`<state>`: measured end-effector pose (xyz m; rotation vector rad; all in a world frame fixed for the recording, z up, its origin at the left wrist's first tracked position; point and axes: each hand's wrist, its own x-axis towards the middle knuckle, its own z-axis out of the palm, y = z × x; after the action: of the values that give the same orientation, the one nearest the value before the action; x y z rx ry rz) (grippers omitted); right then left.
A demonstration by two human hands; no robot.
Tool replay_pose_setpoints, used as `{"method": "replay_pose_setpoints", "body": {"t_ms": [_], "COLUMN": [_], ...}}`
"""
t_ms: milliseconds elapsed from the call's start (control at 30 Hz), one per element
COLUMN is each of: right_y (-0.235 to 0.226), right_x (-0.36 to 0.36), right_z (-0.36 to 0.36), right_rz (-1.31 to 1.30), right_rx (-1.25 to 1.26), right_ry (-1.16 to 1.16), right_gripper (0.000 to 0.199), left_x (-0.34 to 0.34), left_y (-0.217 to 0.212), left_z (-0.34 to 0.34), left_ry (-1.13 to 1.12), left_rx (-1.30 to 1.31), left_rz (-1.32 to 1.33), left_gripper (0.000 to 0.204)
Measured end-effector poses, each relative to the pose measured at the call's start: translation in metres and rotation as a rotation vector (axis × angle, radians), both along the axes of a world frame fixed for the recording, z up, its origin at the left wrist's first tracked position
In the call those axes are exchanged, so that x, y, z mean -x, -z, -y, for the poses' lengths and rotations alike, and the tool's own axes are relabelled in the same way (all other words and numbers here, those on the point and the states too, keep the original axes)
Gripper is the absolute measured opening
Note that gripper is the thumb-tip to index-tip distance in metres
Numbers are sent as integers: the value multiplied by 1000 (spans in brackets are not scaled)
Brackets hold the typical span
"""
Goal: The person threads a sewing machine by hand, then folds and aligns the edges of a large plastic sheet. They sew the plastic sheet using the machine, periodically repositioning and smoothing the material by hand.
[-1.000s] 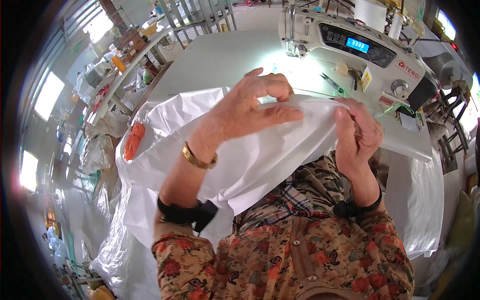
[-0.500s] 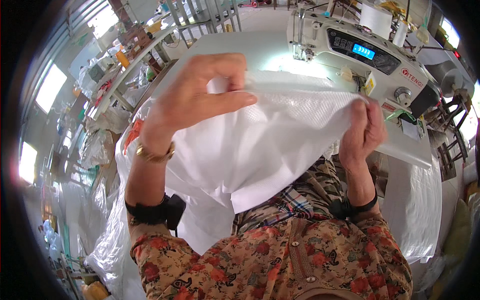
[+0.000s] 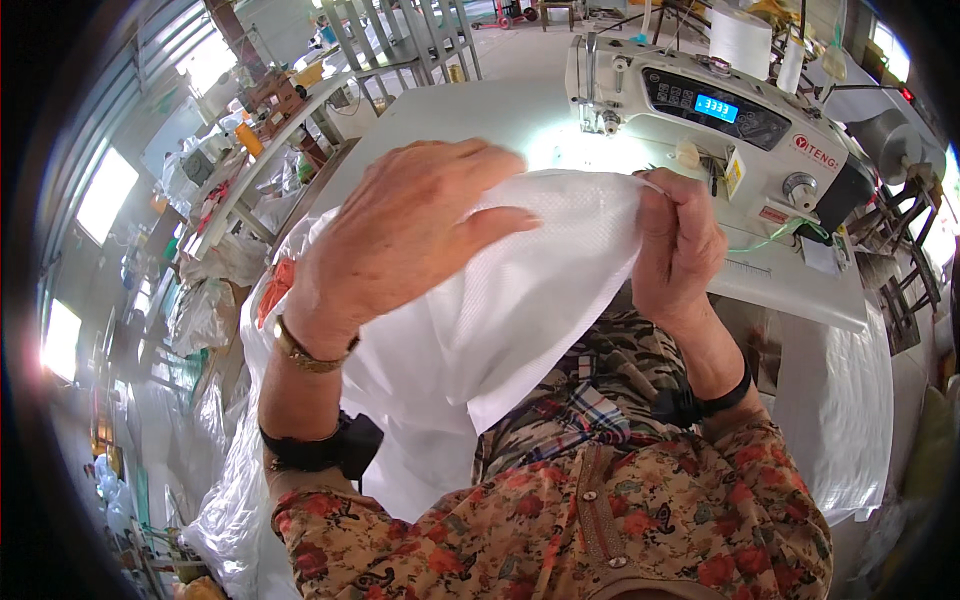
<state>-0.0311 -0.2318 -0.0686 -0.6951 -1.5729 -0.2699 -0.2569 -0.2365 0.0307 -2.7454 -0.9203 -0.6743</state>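
Observation:
A white woven sheet (image 3: 540, 260), with a fine textured weave, hangs over my lap and spreads toward the left. My right hand (image 3: 682, 245) pinches its upper right corner between thumb and curled fingers. Over the upper left part of the sheet is my left hand (image 3: 415, 235), its fingers stretched out and its thumb apart from them. Whether that palm touches the sheet is hidden. The sheet's top edge is lifted in front of a white sewing machine (image 3: 690, 100) with a lit blue display.
The machine's pale table (image 3: 480, 105) lies beyond my hands. Thread cones (image 3: 740, 45) stand behind the machine. Clear plastic-like sheeting (image 3: 225, 500) hangs at the left, near a cluttered shelf (image 3: 265, 150). Metal-framed chairs (image 3: 400, 45) stand at the back.
My right hand has moved left and slightly up, still gripping the corner. My left hand has gone from curled fingers to stretched ones, and the sheet between them is slacker.

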Motion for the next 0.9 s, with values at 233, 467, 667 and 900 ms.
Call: {"method": "replay_pose_setpoints", "body": {"t_ms": [233,467,667,900], "right_y": [-17,7,85,121], "right_x": [14,21,34,27], "right_z": [5,-9,-21,-33], "right_rz": [52,-218,-11,123], "right_rx": [-85,290,393,705], "right_ry": [-155,-503,-407,-444], "right_gripper": [19,29,40,35], "left_x": [-40,-28,4,17], "left_y": [-2,-4,-11,-28], "left_z": [-3,-15,-40,-58], "left_ry": [98,85,37,-77], "left_rx": [103,55,-68,-189], "left_rz": [104,263,352,454], "left_gripper": [25,14,12,21]}}
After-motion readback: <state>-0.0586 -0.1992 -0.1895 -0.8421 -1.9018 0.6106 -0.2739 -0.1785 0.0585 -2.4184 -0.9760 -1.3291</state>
